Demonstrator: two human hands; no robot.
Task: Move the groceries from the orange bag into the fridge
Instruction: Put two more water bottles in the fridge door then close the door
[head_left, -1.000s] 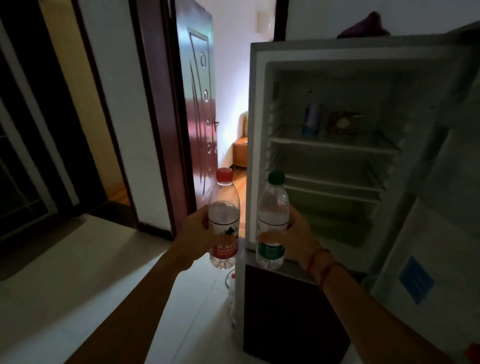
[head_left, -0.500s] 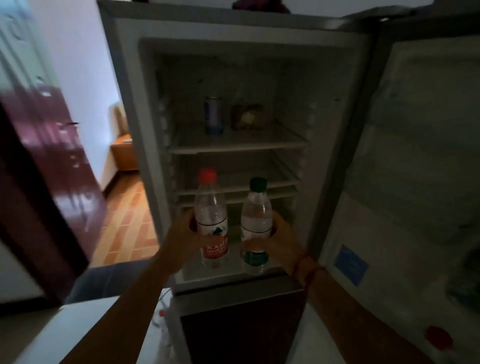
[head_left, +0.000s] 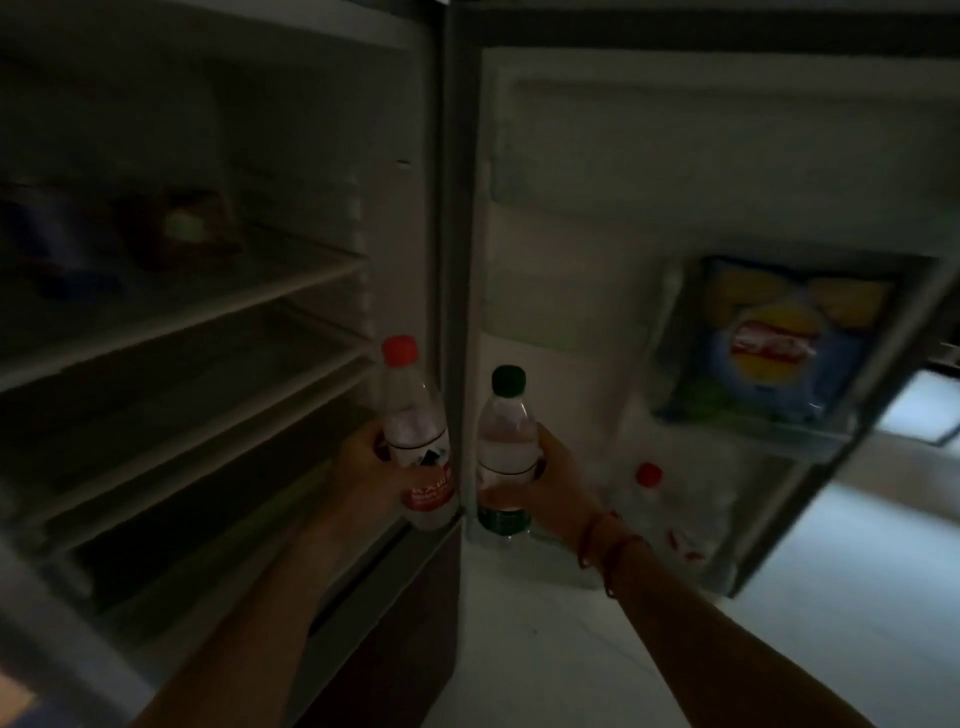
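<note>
Red-capped bottle (head_left: 415, 441), left hand (head_left: 371, 475) wrapping it, and green-capped bottle (head_left: 506, 441), right hand (head_left: 558, 486) wrapping it, are hovering at the hinge side of the fridge (head_left: 452, 208), neither shelved yet, chips (head_left: 774, 343) already sitting in its door (head_left: 571, 208).

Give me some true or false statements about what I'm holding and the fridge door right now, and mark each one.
1. The left hand grips the red-capped bottle. True.
2. The right hand holds nothing. False: it grips the green-capped bottle.
3. The fridge door is closed. False: it stands open, swung out to the right.
4. A blue and yellow packet sits in a door shelf. True.
5. Both held bottles are upside down. False: each is held with its cap up.
</note>
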